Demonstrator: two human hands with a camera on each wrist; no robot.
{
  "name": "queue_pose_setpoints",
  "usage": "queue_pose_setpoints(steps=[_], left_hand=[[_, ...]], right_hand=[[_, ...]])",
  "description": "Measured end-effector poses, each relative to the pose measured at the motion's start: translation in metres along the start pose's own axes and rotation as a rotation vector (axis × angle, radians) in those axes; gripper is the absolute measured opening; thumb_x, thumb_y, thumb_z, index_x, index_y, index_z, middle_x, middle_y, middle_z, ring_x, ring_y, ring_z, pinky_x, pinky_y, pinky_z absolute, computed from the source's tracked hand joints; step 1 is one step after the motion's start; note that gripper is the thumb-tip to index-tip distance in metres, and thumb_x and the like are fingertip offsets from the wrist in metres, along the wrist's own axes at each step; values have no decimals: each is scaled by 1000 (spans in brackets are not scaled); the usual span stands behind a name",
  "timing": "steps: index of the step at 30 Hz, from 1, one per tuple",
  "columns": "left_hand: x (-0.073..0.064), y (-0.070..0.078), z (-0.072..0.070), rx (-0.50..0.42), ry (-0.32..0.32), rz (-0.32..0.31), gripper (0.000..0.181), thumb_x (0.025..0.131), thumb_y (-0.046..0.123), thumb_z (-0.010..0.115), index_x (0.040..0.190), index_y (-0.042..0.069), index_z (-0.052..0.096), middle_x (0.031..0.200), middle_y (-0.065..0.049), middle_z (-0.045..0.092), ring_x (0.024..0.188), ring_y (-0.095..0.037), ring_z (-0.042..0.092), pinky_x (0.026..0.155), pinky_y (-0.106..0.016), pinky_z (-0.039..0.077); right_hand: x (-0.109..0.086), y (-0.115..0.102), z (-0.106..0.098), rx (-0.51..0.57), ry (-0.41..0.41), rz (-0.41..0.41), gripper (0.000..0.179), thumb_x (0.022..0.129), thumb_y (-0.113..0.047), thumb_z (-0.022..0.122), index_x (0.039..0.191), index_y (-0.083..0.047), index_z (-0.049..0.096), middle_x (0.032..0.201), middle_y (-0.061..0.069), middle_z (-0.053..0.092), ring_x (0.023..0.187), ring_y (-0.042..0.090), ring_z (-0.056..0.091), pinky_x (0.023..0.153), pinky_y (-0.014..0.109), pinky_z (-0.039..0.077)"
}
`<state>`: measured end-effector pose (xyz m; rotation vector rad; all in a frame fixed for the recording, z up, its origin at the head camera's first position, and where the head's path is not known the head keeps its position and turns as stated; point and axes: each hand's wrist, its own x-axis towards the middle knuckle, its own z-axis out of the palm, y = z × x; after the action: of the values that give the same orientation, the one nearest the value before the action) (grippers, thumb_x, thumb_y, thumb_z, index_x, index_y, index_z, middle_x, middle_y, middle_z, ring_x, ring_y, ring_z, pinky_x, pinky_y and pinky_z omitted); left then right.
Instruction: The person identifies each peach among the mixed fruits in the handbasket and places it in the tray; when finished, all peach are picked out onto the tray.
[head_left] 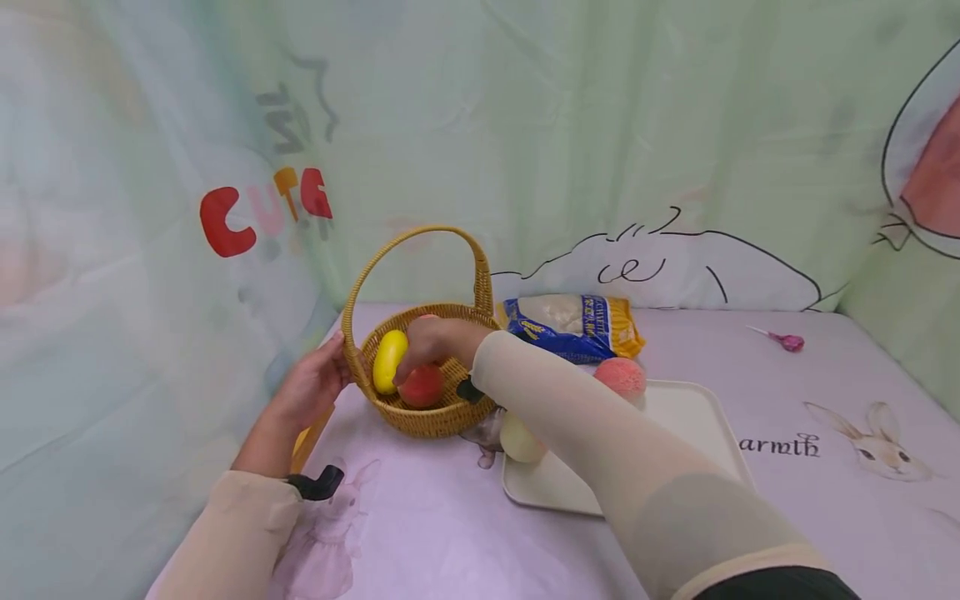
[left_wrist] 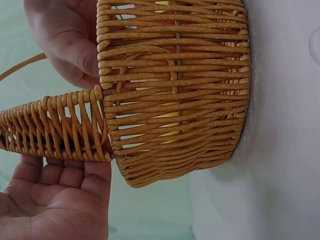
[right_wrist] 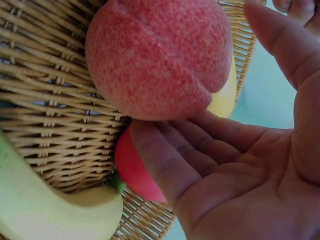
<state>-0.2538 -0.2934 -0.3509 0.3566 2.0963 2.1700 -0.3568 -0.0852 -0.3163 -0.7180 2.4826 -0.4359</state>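
A wicker basket (head_left: 431,423) with a tall handle stands at the left of the table. My left hand (head_left: 318,375) holds it where the handle meets the rim; in the left wrist view the fingers (left_wrist: 57,172) pass behind the handle. My right hand (head_left: 435,340) reaches down inside. A pink-red peach (right_wrist: 160,60) lies against its straight fingers, with the thumb spread away. Beside the peach sits a yellow oblong fruit (head_left: 390,360). The right wrist view also has a red fruit (right_wrist: 137,167), partly behind the fingers, and a pale curved banana (right_wrist: 55,205).
Right of the basket lies a white tray (head_left: 678,417) with a pink round fruit (head_left: 621,377) and a pale round one (head_left: 519,442), partly behind my right forearm. A blue and yellow bag (head_left: 570,327) lies at the back. A lollipop (head_left: 790,342) is far right.
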Motion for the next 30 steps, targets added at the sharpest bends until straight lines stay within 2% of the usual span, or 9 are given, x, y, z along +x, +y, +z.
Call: queue_pose_setpoints(steps=[3, 5, 8, 10, 15, 20, 24, 27, 30], left_hand=[[2, 0, 3, -1, 4, -5, 36, 113, 45, 35, 124, 21, 60, 106, 4, 65, 98, -15, 59, 91, -24, 52], [4, -1, 5, -2, 4, -6, 37, 113, 45, 36, 125, 20, 59, 106, 5, 65, 98, -15, 59, 92, -24, 51], [5, -1, 8, 3, 8, -9, 38, 112, 47, 37, 128, 19, 57, 106, 5, 64, 99, -15, 59, 92, -23, 51], [6, -1, 8, 11, 9, -11, 39, 112, 48, 37, 128, 19, 56, 107, 4, 64, 99, -16, 58, 92, -24, 51], [7, -2, 8, 22, -4, 2, 38, 111, 49, 39, 125, 21, 59, 106, 5, 65, 98, -15, 59, 92, -24, 51], [7, -3, 6, 7, -23, 23, 38, 111, 48, 40, 112, 21, 67, 99, 6, 68, 94, -14, 61, 89, -24, 51], [5, -4, 4, -1, -12, 25, 39, 111, 47, 40, 107, 18, 66, 97, 4, 67, 92, -14, 61, 88, -25, 51], [4, -4, 2, -1, -1, 21, 40, 112, 45, 38, 104, 17, 65, 97, 2, 67, 91, -14, 61, 88, -25, 51], [2, -3, -1, 7, 1, 25, 39, 113, 44, 36, 104, 18, 64, 97, 2, 66, 92, -14, 61, 88, -24, 51]], right_hand=[[-2, 2, 0, -19, -24, 6, 43, 84, -41, 84, 101, -8, 61, 80, -2, 51, 69, 13, 49, 68, 27, 49], [-4, 3, -1, -31, -44, 5, 49, 85, -40, 84, 111, -6, 61, 93, 1, 59, 78, 15, 57, 80, 31, 57], [-6, 4, -2, -85, -72, 5, 57, 85, -42, 83, 121, -4, 60, 108, 5, 64, 91, 18, 63, 92, 37, 59], [-8, 5, -2, -106, -88, -2, 60, 85, -43, 83, 123, -3, 60, 112, 6, 64, 95, 18, 64, 93, 38, 59], [-11, 8, -4, -103, -90, -32, 53, 85, -41, 84, 115, -3, 61, 102, 4, 62, 89, 16, 63, 91, 37, 60], [-15, 12, -8, -4, -57, -47, 42, 85, -36, 83, 104, -4, 63, 90, 2, 63, 82, 16, 63, 92, 39, 59], [-20, 16, -10, 91, -33, -94, 38, 86, -33, 81, 102, -4, 63, 90, 4, 62, 83, 17, 61, 95, 43, 58], [-22, 19, -11, 102, 0, -129, 40, 86, -35, 80, 104, -5, 62, 92, 4, 63, 83, 17, 60, 94, 44, 58], [-22, 22, -13, 80, 46, -148, 41, 86, -38, 79, 104, -5, 63, 92, 4, 63, 83, 17, 59, 87, 37, 58]])
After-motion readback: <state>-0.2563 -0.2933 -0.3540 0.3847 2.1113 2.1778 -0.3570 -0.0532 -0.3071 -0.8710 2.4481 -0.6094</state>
